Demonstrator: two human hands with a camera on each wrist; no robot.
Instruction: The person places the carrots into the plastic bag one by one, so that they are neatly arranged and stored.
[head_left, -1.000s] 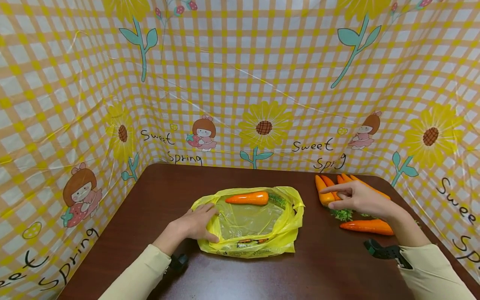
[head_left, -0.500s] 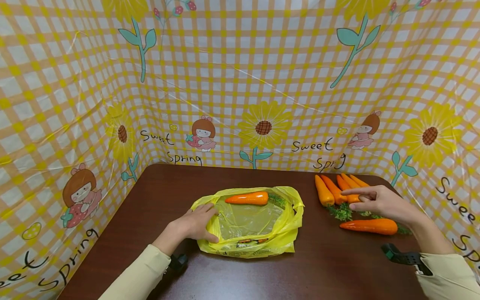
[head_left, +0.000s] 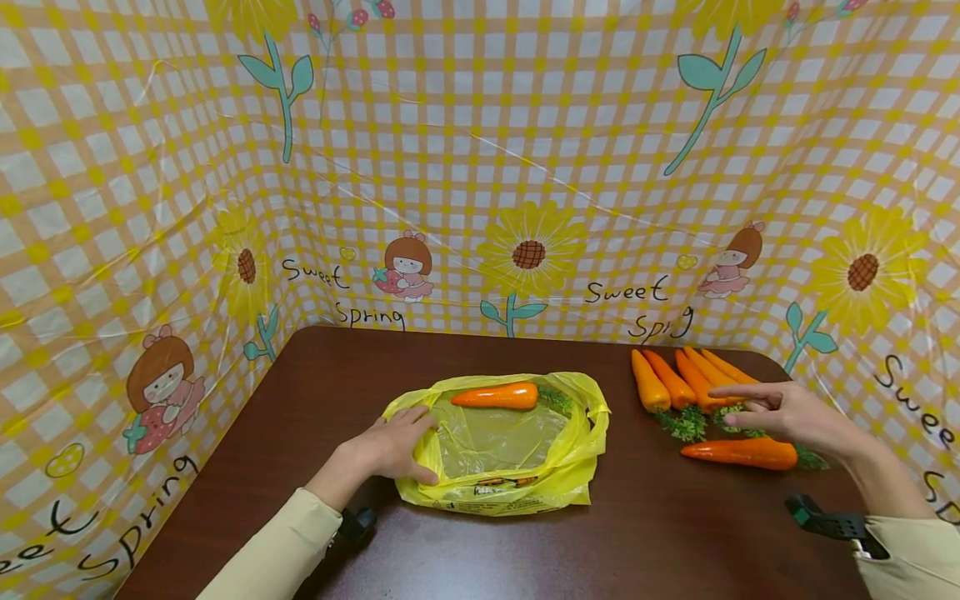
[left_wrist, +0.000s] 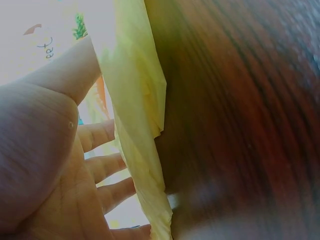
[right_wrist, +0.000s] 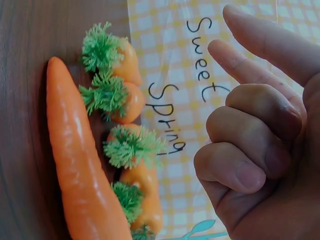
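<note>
Now the left hand (head_left: 390,450) is lying flat, pinning the bag (head_left: 502,450) open. The right hand (head_left: 780,410) is hovering loose and empty over 5 carrots (head_left: 738,452); next it probably needs to grip 1.

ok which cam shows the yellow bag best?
Head view: the whole yellow bag lies open on the table, one carrot inside, left hand on its edge. The left wrist view catches only a blurred strip of it; the right wrist view shows none.

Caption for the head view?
Left hand holds the bag open; right hand hovers over carrots.
</note>
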